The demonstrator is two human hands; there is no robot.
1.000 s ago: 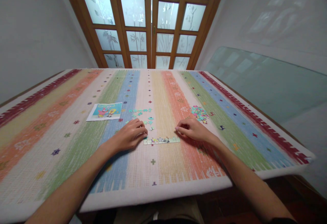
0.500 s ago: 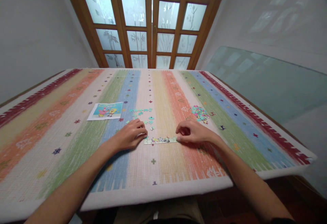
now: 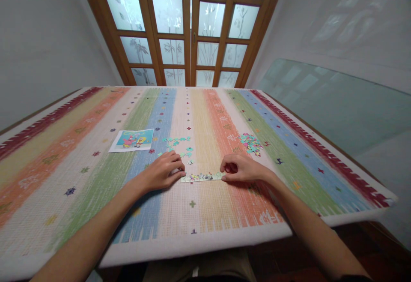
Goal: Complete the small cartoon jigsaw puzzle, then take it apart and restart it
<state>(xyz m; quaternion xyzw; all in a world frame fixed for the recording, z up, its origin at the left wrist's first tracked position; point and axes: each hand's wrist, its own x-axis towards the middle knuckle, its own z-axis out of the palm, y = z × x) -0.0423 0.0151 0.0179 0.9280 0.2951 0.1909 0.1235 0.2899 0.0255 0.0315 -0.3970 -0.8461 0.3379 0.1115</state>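
Note:
A joined strip of jigsaw puzzle pieces (image 3: 202, 177) lies across the cloth in front of me, its straight edge toward my body. My left hand (image 3: 165, 170) pinches the strip's left end with curled fingers. At the opposite end, my right hand (image 3: 239, 168) has thumb and forefinger closed on the strip. Just beyond it are several loose turquoise puzzle pieces (image 3: 176, 139), some in a short row. A heap of mixed puzzle pieces (image 3: 252, 143) rests past my right hand. The reference picture (image 3: 133, 139), showing a pink and a yellow cartoon figure, lies flat beyond my left hand.
A striped cloth (image 3: 205, 115) covers the large table, whose near edge (image 3: 192, 247) is close to my body. A wooden door with frosted panes (image 3: 189, 33) stands behind it. A glass panel (image 3: 337, 97) is at the right wall.
Both hands stay at the two ends of the strip, with almost no movement. The view has shifted very slightly; the loose pieces and the heap look the same.

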